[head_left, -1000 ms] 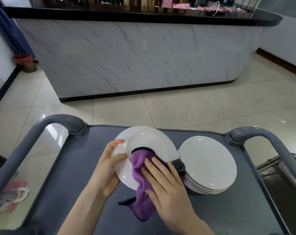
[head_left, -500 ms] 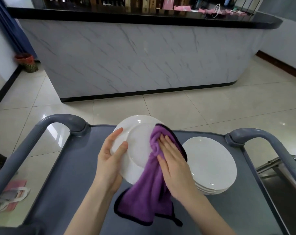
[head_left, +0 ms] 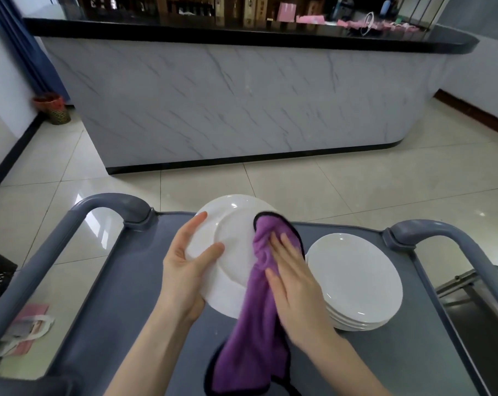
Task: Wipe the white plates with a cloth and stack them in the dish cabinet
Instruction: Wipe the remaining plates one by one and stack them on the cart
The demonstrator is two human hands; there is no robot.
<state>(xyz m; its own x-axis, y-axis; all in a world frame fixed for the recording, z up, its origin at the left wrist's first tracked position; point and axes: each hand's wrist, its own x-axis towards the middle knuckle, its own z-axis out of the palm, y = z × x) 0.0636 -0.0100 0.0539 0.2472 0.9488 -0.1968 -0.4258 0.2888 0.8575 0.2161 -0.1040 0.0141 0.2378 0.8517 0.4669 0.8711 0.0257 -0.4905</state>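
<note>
A white plate (head_left: 230, 247) is held tilted above the grey cart (head_left: 113, 324). My left hand (head_left: 185, 270) grips its left rim, thumb on the face and fingers behind. A purple cloth (head_left: 259, 324) with a dark edge lies over the plate's right side and hangs down below it. My right hand (head_left: 293, 287) presses the cloth flat against the plate with straight fingers. To the right, a stack of white plates (head_left: 356, 284) sits on the cart top.
The cart has grey curved handles at the far left (head_left: 110, 204) and far right (head_left: 430, 230). Beyond it runs a marble-fronted counter (head_left: 242, 104) with a black top. A bag (head_left: 25, 330) lies on the tiled floor at the left.
The plate has risen slightly and tilted. My right hand with the cloth slid from the plate's lower middle up to its right side, and the cloth now hangs longer.
</note>
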